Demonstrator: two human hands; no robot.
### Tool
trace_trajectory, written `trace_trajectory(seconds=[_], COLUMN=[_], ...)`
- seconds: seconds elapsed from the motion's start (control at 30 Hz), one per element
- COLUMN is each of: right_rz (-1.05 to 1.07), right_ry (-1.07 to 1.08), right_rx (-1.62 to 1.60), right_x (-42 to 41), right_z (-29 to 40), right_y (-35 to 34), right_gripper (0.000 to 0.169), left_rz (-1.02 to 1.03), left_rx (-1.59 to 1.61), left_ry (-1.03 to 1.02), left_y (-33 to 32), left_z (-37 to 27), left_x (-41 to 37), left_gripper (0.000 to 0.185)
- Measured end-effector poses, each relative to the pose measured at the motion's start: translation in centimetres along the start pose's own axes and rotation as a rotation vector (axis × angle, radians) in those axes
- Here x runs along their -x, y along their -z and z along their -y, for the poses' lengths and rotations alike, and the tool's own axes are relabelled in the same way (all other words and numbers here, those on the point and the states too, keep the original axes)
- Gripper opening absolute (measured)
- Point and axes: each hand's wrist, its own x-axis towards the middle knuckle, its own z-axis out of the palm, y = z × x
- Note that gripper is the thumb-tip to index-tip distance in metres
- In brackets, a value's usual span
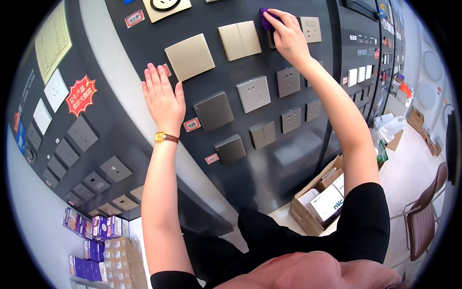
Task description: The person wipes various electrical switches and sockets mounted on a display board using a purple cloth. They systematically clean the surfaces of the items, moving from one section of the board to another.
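Observation:
My right hand (290, 36) presses a folded purple cloth (266, 21) to the upper part of a dark display panel (213, 177). Under that hand, a dark wall plate is mostly hidden. To its left is a gold double-rocker wall switch (239, 40), and to its right a gold wall socket (310, 29). Flat on the panel's left side rests my left hand (161, 95), holding nothing, with the thumb spread away from the fingers. Its fingertips partly cover a small red-and-white label (166, 70), next to a wide gold switch plate (190, 57).
Lower rows hold grey sockets (253, 94) and dark switch plates (214, 111). A second display panel (119, 144) angles off at left, above purple boxes (94, 251) and a taped carton (122, 262). An open cardboard box (305, 220) and a brown chair (422, 224) stand at right.

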Motion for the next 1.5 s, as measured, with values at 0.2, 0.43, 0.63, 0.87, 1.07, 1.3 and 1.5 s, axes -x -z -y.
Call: trace_trajectory(seconds=[0.2,0.43,0.63,0.87,1.07,1.3,1.5], right_rz=[0.106,0.017,0.054,-0.103,-0.155,-0.160,-0.300], right_ry=[0.174,0.071,0.187,-0.133,-0.338,-0.367,-0.104], right_rx=[0.272,-0.064,-0.001,0.048,0.023,-0.118,-0.310], right_x=[4.7,3.8,-0.5,4.0,10.4,11.3,3.3], right_z=[0.5,1.2,-3.1,-7.7,-3.4,1.7,6.9], right_y=[-0.8,1.7,0.1,-0.2,-1.3,-1.7,-1.9], right_gripper=[0.047,0.034,0.039,0.039,0.041,0.039,0.034], left_rz=[0.003,0.027,0.023,0.044,0.025,0.003,-0.013], left_rx=[0.003,-0.029,-0.006,-0.058,-0.047,-0.001,0.021], left_ry=[0.006,0.010,0.017,0.021,0.011,0.011,0.000], left_y=[-0.2,0.0,-0.2,0.0,-0.1,0.1,0.2], left_z=[0.0,-0.3,-0.5,-0.3,-0.3,-0.1,-0.3], left_x=[-0.1,-0.2,-0.2,-0.1,-0.2,-0.3,-0.4], left_gripper=[0.058,0.060,0.058,0.060,0.061,0.058,0.058])
